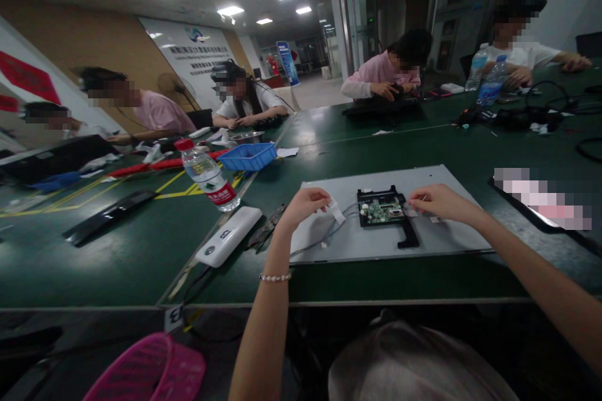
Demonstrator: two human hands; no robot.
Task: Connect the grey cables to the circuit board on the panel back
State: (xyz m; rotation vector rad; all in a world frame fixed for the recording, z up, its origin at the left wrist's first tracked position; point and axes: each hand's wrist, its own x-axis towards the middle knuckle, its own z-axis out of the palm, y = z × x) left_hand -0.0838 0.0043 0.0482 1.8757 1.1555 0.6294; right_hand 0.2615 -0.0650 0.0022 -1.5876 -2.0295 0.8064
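A flat grey panel [324, 244] lies on the green table in front of me. On it sits a green circuit board [383, 212] in a black plastic bracket [408, 237], with grey cables [342, 220] running out to the left. My left hand [308, 205] pinches a white strip of tape [337, 212] above the cables. Just right of the board, my right hand [439, 202] has its thumb and finger pressed together at the bracket's edge. Whatever is between those fingertips is too small to make out. A small pale piece shows below them.
Left of the panel are a white power bank [230, 237], a red-capped water bottle [209, 175] and a blue tray [248, 156]. A phone [540, 200] lies to the right. Below the table edge stands a pink basket [150, 369]. Several people sit around the table.
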